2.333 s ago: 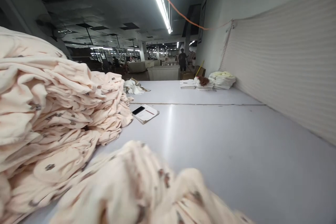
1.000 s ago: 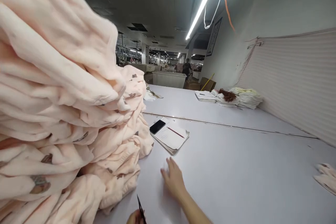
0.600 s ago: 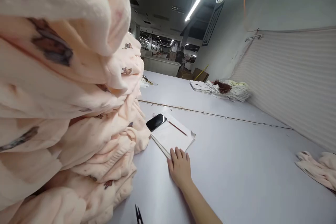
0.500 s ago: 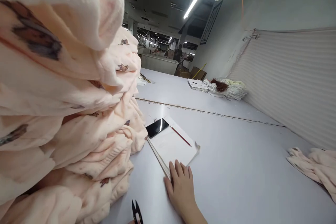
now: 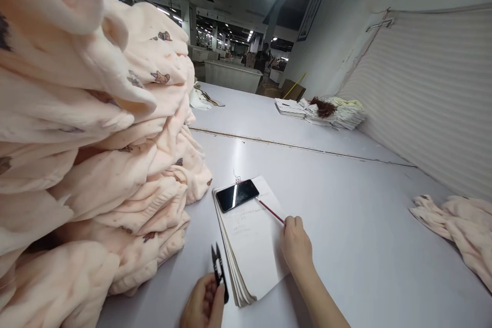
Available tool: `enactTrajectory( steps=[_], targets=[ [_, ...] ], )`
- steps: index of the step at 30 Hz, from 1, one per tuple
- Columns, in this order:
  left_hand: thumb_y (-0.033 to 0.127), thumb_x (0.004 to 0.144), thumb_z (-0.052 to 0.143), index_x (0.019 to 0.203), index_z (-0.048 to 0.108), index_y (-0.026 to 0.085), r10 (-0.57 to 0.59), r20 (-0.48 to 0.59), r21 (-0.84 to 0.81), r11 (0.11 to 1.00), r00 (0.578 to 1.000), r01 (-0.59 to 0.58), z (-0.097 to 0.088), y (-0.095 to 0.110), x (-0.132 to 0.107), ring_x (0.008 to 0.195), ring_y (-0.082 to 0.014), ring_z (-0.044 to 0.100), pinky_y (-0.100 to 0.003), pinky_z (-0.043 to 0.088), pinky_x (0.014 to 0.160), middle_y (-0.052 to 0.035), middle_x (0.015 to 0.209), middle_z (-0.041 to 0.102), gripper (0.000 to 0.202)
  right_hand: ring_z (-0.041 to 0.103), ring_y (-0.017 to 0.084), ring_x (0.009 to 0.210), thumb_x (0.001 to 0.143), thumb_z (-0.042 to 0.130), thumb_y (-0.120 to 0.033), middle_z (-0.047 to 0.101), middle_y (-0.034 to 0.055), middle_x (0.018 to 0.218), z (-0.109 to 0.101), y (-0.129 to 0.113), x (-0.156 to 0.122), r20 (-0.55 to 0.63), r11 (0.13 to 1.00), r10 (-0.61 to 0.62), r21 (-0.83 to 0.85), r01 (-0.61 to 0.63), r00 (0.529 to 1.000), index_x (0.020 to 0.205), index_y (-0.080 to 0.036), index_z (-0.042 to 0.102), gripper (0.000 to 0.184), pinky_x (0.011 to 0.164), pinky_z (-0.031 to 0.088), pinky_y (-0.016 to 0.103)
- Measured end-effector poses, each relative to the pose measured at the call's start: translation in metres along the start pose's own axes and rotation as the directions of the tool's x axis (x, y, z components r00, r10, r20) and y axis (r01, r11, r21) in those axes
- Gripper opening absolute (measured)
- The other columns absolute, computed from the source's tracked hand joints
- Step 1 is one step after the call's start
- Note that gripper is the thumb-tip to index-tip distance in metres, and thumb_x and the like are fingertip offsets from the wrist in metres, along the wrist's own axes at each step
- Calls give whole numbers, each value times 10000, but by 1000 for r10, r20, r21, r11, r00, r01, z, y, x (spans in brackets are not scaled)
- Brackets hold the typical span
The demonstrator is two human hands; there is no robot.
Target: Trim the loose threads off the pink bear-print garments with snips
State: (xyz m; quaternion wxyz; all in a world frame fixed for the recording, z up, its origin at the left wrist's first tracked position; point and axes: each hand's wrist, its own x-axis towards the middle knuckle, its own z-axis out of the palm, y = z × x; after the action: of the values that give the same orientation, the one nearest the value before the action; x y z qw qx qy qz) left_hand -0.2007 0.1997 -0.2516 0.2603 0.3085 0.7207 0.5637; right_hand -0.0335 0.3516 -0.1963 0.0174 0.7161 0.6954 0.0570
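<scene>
A pair of black thread snips (image 5: 219, 270) points upward from my left hand (image 5: 203, 300), whose fingers are closed around it near the table's front. To the right, my right hand (image 5: 298, 243) pinches one end of a dark red pencil (image 5: 271, 211). That pencil slants over the right side of a notepad (image 5: 249, 251) with faint handwriting on its top page. Across the pad's upper end lies a black phone (image 5: 237, 195), close to the pencil's far end. The pad's lower left edge shows several loose page layers beside the snips.
A tall heap of pale pink printed fleece (image 5: 146, 164) fills the left. More pink fabric (image 5: 457, 230) lies at the right edge. Stacked papers and cloth (image 5: 323, 111) stand at the back by the wall, beyond a seam (image 5: 300, 147) in the table (image 5: 357, 225). A person (image 5: 262, 58) is far off.
My right hand has gone from lying open on the pad to pinching the pencil at its right. My left hand and the snips have come further into view. The phone and pad are turned slightly.
</scene>
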Motion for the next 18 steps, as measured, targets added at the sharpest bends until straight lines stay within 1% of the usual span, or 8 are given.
enactTrajectory(
  steps=[2,4,7,8,10,12,15,18],
  targets=[
    [589,755,547,885,610,176,-7,68,-62,998,998,11,21,7,1,708,-173,648,-232,541,656,-53,767,670,437,607,186,726,861,371,-60,549,87,896,-3,2,-2,-8,1000,6,6,-6,1000,877,-146,563,211,493,371,245],
    [524,781,547,898,606,179,-23,126,-77,997,992,33,40,12,3,711,-172,646,-247,545,669,-46,764,663,369,606,174,726,850,404,-95,541,77,918,-4,4,2,-7,1000,-14,22,14,1000,916,-155,554,174,486,375,238],
    [493,795,534,901,604,178,-32,150,-17,999,988,34,57,9,3,666,-168,628,-268,545,655,-32,734,638,340,613,151,738,847,420,-80,530,102,1049,-2,8,23,-17,998,-48,48,49,999,1087,-151,526,273,520,411,232],
    [502,794,527,905,606,178,-31,142,5,1000,989,31,60,6,3,667,-170,627,-270,544,651,-32,735,634,352,617,156,771,851,424,-62,527,118,1090,0,9,34,-18,997,-55,54,56,998,1127,-141,519,303,549,430,236],
    [522,784,525,915,606,178,-29,115,13,1000,993,27,63,0,2,696,-176,637,-260,543,648,-38,757,636,376,617,166,824,881,461,-76,545,122,1117,4,12,56,-4,996,-60,72,60,998,1139,-127,531,272,618,472,256],
    [526,779,530,911,602,174,-22,88,-4,1000,996,23,64,-5,2,707,-171,638,-236,537,625,-41,768,636,382,613,164,833,911,530,-188,587,86,1075,11,13,71,21,992,-63,108,60,998,1096,-131,563,196,680,507,296],
    [492,804,522,1030,576,155,21,78,4,1000,997,-21,63,-3,1,598,-136,587,-212,505,538,-4,707,590,409,610,154,839,915,561,-328,613,51,1034,17,16,77,28,977,-73,203,65,997,1068,-149,581,237,734,519,330],
    [446,858,467,1183,538,164,105,101,73,991,989,-112,63,2,1,520,-115,524,-217,475,497,18,696,552,436,602,165,841,915,546,-308,602,70,1024,12,29,69,-17,939,-65,338,67,998,1018,-139,586,202,735,500,330]
  ],
)
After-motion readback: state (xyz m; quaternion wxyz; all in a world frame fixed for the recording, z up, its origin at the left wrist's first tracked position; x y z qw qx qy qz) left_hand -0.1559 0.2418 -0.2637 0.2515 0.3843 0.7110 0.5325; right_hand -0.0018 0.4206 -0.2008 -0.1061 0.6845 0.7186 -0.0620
